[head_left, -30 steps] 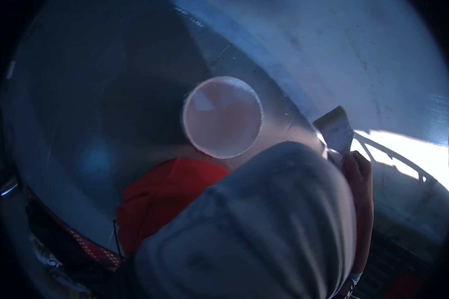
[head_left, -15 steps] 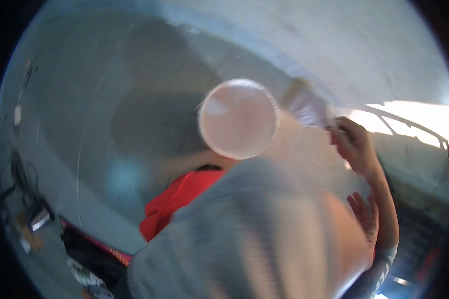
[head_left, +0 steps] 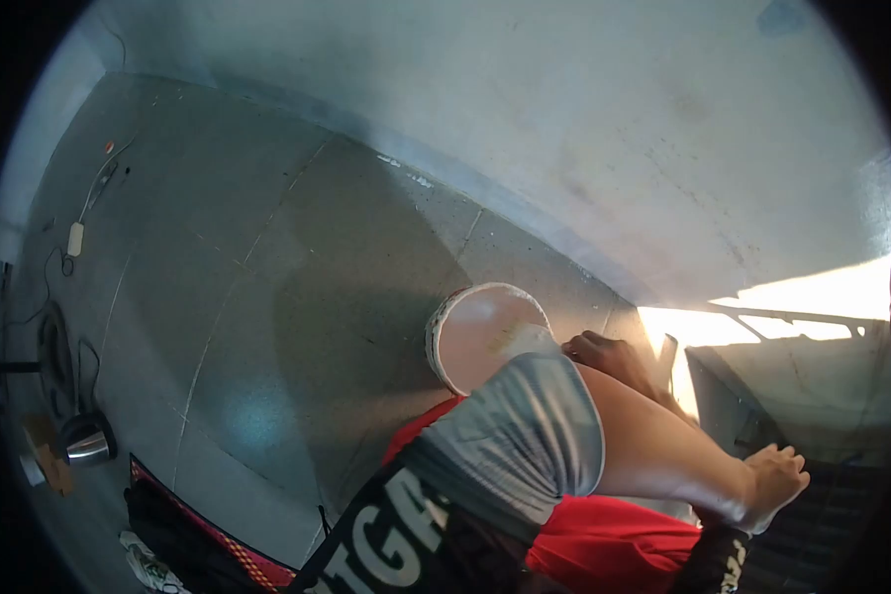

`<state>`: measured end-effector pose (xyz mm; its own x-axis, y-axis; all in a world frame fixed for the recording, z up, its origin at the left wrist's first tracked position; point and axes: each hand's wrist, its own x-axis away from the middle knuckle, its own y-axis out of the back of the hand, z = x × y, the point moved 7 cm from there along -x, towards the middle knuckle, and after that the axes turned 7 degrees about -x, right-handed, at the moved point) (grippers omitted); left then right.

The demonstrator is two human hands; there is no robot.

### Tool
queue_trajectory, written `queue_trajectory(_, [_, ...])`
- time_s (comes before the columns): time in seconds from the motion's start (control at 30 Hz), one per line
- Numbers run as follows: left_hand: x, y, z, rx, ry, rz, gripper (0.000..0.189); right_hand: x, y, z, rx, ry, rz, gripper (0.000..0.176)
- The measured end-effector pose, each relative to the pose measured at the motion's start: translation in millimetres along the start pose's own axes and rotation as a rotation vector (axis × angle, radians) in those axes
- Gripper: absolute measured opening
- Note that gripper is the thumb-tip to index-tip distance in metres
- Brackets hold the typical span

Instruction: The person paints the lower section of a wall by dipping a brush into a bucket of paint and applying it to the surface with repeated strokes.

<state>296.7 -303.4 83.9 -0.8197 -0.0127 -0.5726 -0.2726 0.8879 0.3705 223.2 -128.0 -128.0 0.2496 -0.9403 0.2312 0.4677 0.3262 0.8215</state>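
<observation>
A round bucket (head_left: 432, 342) of pale pinkish paint stands on the floor, its rim crusted white. My right hand (head_left: 614, 358) is closed around the handle of a wide paintbrush (head_left: 525, 342), whose head is inside the bucket at its right side. My grey-sleeved left arm hides part of the brush and of the right forearm. Farther right, beyond the bucket, my left hand (head_left: 776, 483) holds nothing; its fingers are loosely bent and a little apart.
A pale wall (head_left: 604, 129) runs along the far side of the grey floor (head_left: 238, 327). On the left lie a power strip (head_left: 76, 239) with its cord, a kettle (head_left: 87, 442) and a dark bag (head_left: 183, 520). Bright sunlight falls at right.
My right hand has brought the paintbrush leftward and down, from beside the bucket into it. My left hand has shifted right and lower. The view has swung, so the bucket appears lower.
</observation>
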Motion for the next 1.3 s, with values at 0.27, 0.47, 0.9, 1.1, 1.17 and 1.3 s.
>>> queue_trajectory(0.27, [107.3, 96.1, 59.3, -0.077, -0.090, 0.442, 0.021, -41.3, -25.3, 34.0, 0.155, -0.111, 0.056, 0.029])
queue_trajectory(0.47, [336.7, 243.9, 119.8, 0.334, 0.611, 0.010, 0.017, -50.1, -52.4, 23.6, 0.132, -0.055, 0.126, 0.028])
queue_trajectory(0.9, [516.0, 152.9, 133.6, 1.120, 1.033, -0.664, 0.025, -97.0, -107.7, 11.4, 0.218, 0.019, 0.155, 0.022])
queue_trajectory(1.1, [569.9, 116.6, 149.4, 0.461, 1.212, -0.612, 0.021, -102.3, -108.5, 16.3, 0.225, 0.048, 0.169, 0.020])
queue_trajectory(1.17, [579.4, 101.6, 160.6, 0.418, 1.301, -0.591, 0.020, -99.8, -109.1, 17.3, 0.216, 0.046, 0.172, 0.019])
queue_trajectory(1.3, [578.8, 73.4, 175.3, 0.337, 1.425, -0.551, 0.020, -99.7, -110.9, 12.5, 0.246, -0.031, 0.194, 0.012])
